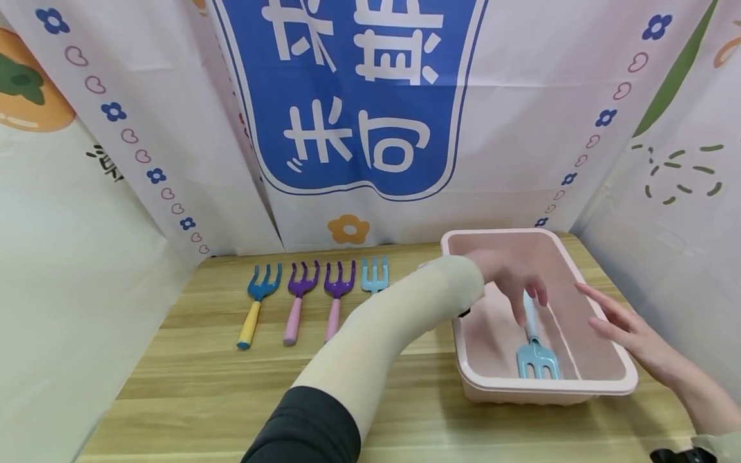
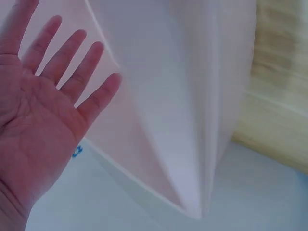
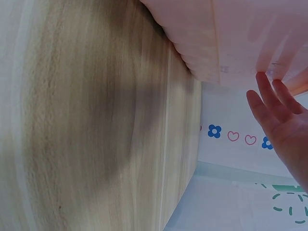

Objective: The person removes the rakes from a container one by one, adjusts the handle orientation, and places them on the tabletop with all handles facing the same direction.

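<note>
Inside the pink plastic tub (image 1: 579,386) lies a light blue hand fork (image 1: 536,354), its tines toward the near rim. My left hand (image 1: 512,280) hangs over the fork's handle, partly overlapping it in the head view. In the left wrist view the left hand (image 2: 48,110) has its fingers spread and its palm bare. At the tub's right side is my right hand (image 1: 637,331), fingers reaching over the rim in the head view. The right wrist view has the right hand (image 3: 284,120) with fingers extended, fingertips right at the tub's outer wall (image 3: 192,33).
Left of the tub, a blue fork with a yellow handle (image 1: 258,305), two purple forks with pink handles (image 1: 298,302) and another light blue fork (image 1: 375,278) lie in a row on the wooden table (image 1: 191,386). My left forearm covers part of that row. Printed cloth (image 1: 521,128) hangs behind.
</note>
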